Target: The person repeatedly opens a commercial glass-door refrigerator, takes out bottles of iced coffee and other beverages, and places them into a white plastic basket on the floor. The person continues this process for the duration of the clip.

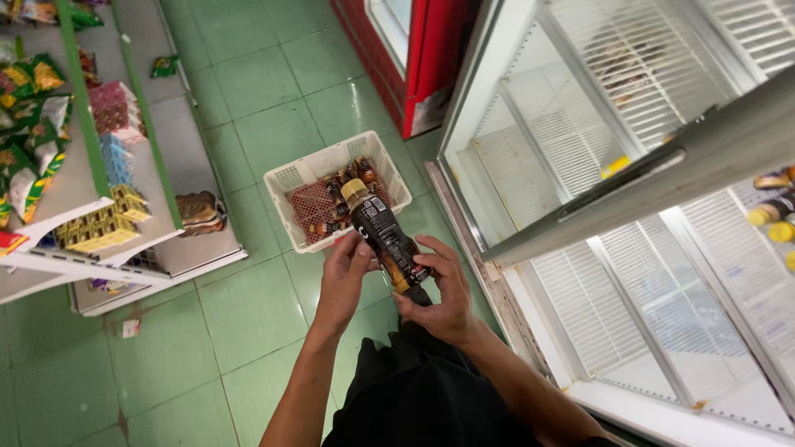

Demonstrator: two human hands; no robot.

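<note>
Open cooler (629,207) filling the right side, white wire shelves mostly bare, a few yellow-capped bottles (774,217) at the far right edge. Green tiled floor (248,314) below; snack shelf (91,165) on the left. White plastic basket (335,189) on the floor ahead, more dark bottles lying inside. Above and just nearer than the basket, a dark bottle (385,236) with a yellow cap, held between both hands. Long axis slanting away, cap toward the basket, base toward the body. Left hand (344,281) curled against the bottle's left flank, fingers pressed together. Right hand (443,290) cupping the lower end, thumb and fingers wrapped around it. Both hands touching the bottle, the right one nearer the cooler.
</note>
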